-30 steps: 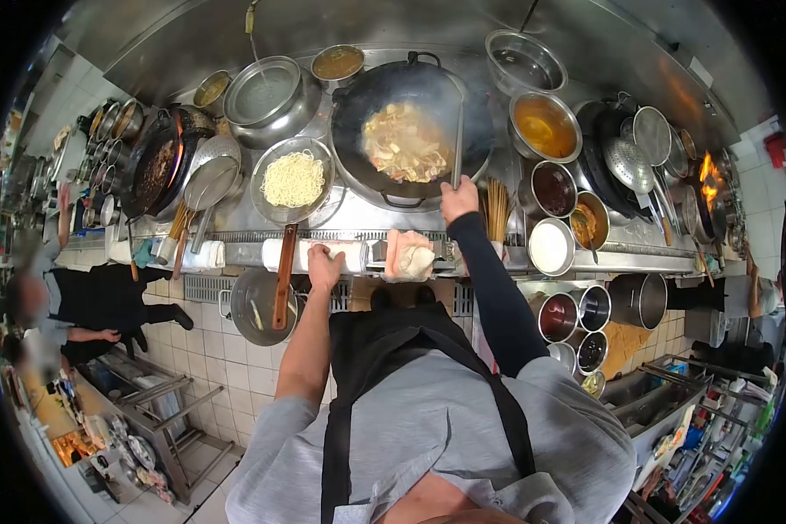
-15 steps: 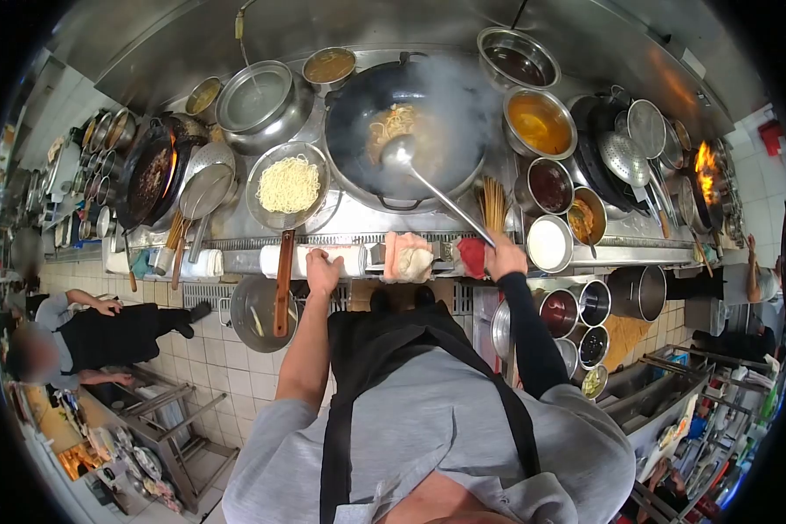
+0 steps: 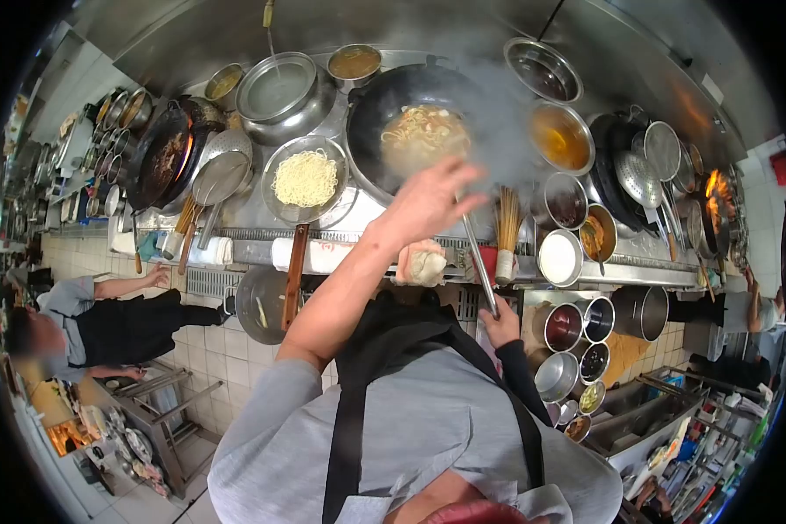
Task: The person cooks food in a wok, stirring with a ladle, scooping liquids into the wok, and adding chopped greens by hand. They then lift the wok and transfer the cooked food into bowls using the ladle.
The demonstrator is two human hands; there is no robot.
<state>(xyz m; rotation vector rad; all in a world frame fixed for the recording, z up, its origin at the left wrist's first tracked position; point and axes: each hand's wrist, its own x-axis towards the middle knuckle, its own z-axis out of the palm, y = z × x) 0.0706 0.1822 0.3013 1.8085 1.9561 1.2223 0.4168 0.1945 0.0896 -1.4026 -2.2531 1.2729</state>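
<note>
My right hand (image 3: 501,324) is closed round the end of a long metal ladle (image 3: 480,266), drawn back near my waist. The ladle's handle runs up toward the wok (image 3: 364,144), and its bowl is hidden behind my left hand (image 3: 428,199). That left hand reaches over the wok's near rim, fingers stretched and apart, slightly blurred; whether it touches the ladle I cannot tell. Noodles in brown broth (image 3: 425,133) lie in the wok under thick steam. Pale noodles (image 3: 306,178) rest in a wooden-handled strainer (image 3: 296,262) left of the wok.
Pots of orange liquid (image 3: 561,138), dark red sauce (image 3: 566,200) and a white substance (image 3: 560,257) stand on the right. A bamboo brush (image 3: 507,223) stands near the counter's edge. Folded cloths (image 3: 421,262) lie along the front. Flames (image 3: 717,194) rise far right. Another person (image 3: 105,319) is at left.
My left hand has left the white towel and swung up and right over the wok. My right hand has pulled the ladle back toward me, out of the noodles. The view has shifted slightly.
</note>
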